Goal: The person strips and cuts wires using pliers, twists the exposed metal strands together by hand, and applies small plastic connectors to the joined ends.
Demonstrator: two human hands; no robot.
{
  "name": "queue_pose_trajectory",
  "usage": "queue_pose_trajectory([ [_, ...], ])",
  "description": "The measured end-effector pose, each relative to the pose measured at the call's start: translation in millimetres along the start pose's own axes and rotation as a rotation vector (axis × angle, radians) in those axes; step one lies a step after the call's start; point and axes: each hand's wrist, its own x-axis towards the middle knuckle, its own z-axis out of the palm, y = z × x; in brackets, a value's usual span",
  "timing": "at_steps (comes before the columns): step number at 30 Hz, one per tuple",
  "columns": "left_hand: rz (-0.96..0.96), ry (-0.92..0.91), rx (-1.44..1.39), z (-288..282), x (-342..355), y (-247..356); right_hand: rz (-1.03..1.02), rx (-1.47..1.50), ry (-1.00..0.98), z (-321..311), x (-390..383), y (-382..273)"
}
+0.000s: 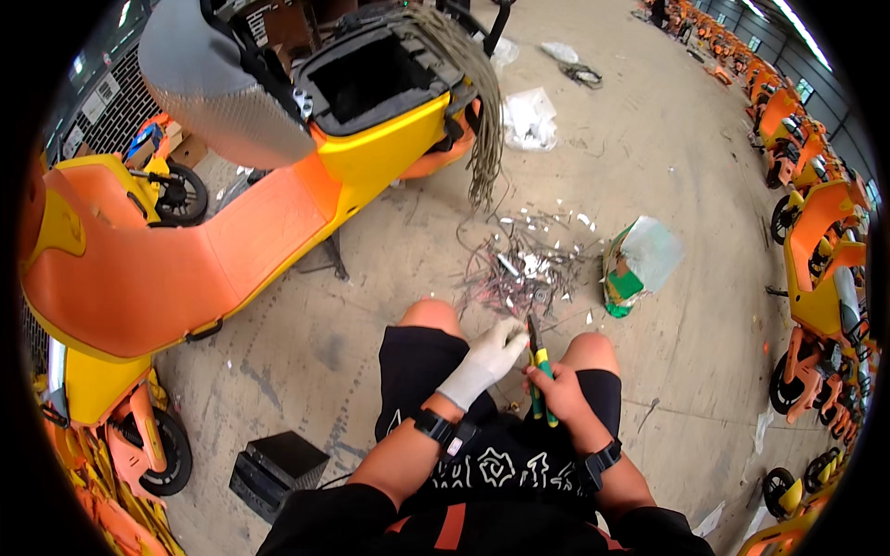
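Note:
My right hand [562, 393] is bare and wrapped round a pair of pliers [542, 361] with green and yellow handles. Their dark jaws point up and away, beside the fingertips of my left hand [491, 358]. That hand wears a whitish glove, and its thumb and fingers are pinched together near the jaws. What lies in the pinch is too small to make out. Just beyond both hands, a pile of cut wires and white scraps [530, 271] is spread over the floor.
Right of the pile stands a green and clear plastic sack [640, 264]. An orange and yellow scooter [269, 236] fills the left, a cable bundle [484, 139] hanging from it. A black box [278, 471] sits at lower left. Rows of scooters [816, 250] line the right.

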Motion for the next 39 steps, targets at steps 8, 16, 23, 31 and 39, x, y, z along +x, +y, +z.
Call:
queue_pose_trajectory([
  [8,-0.082,0.015,0.103,0,-5,28,-0.080,-0.064,0.087,3,7,12],
  [16,-0.124,-0.015,0.080,-4,-3,34,-0.098,-0.258,0.072,4,9,13],
  [23,-0.344,-0.147,-0.399,-11,1,22,-0.324,-0.304,0.073,5,1,6],
  [31,-0.608,-0.261,-0.844,-20,2,17,-0.451,-0.388,0.068,3,2,5],
  [39,-0.779,-0.343,-1.092,-22,7,-3,-0.487,-0.338,0.056,4,6,6],
])
